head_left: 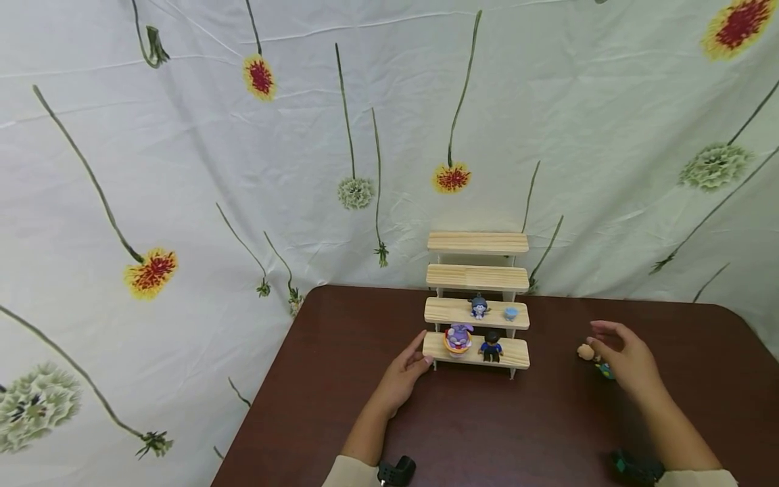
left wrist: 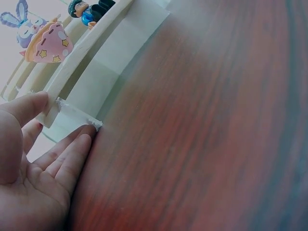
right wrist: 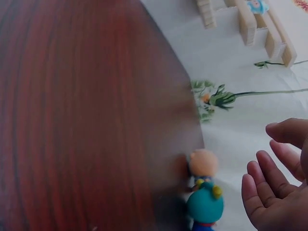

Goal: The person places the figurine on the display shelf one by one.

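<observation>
A stepped wooden display stand (head_left: 477, 310) stands at the back of the table. My left hand (head_left: 402, 379) holds the left end of its lowest step, thumb at the front corner and index finger at the back corner. On that step sit a purple rabbit figure (head_left: 458, 337) and a black-haired toy figure (head_left: 490, 347) in blue. One step up are a blue-haired doll (head_left: 479, 308) and a small blue cup (head_left: 510, 313). My right hand (head_left: 629, 358), fingers loosely bent and holding nothing, hovers beside a toy with a round tan head (right wrist: 203, 163) and a teal-headed toy (right wrist: 206, 204).
The dark brown table (head_left: 487, 433) has rounded back corners. Behind it hangs a pale flower-print cloth (head_left: 292, 155), close to the stand's back. The two upper steps (head_left: 477, 276) rise above the figures. A dark wrist strap (head_left: 397, 470) is on the left forearm.
</observation>
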A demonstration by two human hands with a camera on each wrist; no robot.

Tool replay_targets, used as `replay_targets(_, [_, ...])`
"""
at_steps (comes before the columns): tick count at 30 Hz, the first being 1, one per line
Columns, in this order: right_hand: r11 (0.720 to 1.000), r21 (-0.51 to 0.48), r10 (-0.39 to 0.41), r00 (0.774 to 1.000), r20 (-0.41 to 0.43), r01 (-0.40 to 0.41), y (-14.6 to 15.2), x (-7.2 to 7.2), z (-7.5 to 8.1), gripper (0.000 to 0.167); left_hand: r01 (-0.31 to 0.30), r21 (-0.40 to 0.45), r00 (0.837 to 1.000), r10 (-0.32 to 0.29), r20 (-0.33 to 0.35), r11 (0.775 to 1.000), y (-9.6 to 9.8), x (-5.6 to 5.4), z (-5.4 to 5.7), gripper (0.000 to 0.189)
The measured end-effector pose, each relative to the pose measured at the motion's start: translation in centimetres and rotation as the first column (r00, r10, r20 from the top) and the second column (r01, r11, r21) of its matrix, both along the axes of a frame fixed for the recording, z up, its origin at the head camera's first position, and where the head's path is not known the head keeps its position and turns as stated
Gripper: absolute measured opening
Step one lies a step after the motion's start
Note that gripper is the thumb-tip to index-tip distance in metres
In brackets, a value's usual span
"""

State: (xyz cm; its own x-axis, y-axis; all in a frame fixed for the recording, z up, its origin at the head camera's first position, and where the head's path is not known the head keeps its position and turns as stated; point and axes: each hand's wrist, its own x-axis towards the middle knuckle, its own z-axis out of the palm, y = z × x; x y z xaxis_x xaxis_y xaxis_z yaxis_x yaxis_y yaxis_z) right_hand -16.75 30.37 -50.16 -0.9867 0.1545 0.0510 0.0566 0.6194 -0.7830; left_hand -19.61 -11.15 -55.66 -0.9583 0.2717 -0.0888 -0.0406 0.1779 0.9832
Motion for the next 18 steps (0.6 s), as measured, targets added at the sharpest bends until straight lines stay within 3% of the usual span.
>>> replay_targets(6, [0.999, -0.008, 0.039, 0.998, 0.050, -0.039, 0.4, 0.1, -0.8, 0.056, 0.002, -0.004, 1.000, -0.002, 0.003, 1.000, 0.0, 0.0, 0.0, 0.063])
replay_targets(18, [0.996, 0.033, 0.079, 0.994, 0.072, -0.082, 0.8, -0.2, -1.5, 0.058, 0.004, -0.010, 1.000, -0.004, -0.006, 1.000, -0.1, -0.1, -0.2, 0.063])
